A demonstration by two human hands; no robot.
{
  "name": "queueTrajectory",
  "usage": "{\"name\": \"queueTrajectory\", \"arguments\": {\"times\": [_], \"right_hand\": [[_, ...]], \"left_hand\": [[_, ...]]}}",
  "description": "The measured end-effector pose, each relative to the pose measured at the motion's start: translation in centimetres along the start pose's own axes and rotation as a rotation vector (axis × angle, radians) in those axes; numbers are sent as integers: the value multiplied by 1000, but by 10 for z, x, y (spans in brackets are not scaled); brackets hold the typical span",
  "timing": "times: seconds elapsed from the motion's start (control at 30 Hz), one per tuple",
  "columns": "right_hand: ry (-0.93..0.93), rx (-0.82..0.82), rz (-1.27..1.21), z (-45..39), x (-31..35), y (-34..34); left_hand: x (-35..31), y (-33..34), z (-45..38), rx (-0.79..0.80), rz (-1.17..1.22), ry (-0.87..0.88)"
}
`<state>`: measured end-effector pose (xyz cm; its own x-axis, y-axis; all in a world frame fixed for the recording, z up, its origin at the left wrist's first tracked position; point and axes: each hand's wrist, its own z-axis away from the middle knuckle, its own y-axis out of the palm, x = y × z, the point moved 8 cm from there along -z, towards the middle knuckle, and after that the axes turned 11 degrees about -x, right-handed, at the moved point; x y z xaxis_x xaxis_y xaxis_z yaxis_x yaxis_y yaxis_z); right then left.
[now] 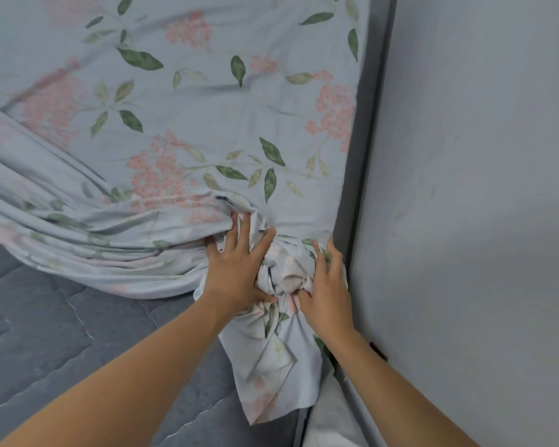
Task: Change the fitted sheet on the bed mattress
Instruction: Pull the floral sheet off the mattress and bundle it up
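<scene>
Basically, both hands work a bunched knot of the floral fitted sheet (181, 101) at the bed corner beside the wall (481, 156). Left hand (236, 272) lies fingers spread, pressing the wad; right hand (328, 285) cups its other side, fingers curling into folds. Hands close together, wad between. Sheet covers the far mattress part; the quilted grey mattress (46, 333) lies bare nearer the camera. Fabric looks light, soft, limp, creasing easily, likely not slippery. Best grip seems the gathered corner bundle or hem edge.
</scene>
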<state>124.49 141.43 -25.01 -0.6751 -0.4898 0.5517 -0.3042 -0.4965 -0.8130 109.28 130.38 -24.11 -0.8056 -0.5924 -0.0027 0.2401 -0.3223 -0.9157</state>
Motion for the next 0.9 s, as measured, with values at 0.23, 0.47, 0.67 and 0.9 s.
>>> {"name": "queueTrajectory", "arguments": {"times": [0.23,0.47,0.67,0.9], "right_hand": [[26,23,197,-29,5,-31],[-121,59,377,-59,22,-44],[-211,-40,360,-79,21,-34],[-197,-112,283,-130,28,-44]], "left_hand": [[-3,-60,5,-189,-178,161],[-13,-64,-8,-131,-215,291],[-8,-40,-35,-175,-111,272],[-15,-82,-98,-245,-148,320]]}}
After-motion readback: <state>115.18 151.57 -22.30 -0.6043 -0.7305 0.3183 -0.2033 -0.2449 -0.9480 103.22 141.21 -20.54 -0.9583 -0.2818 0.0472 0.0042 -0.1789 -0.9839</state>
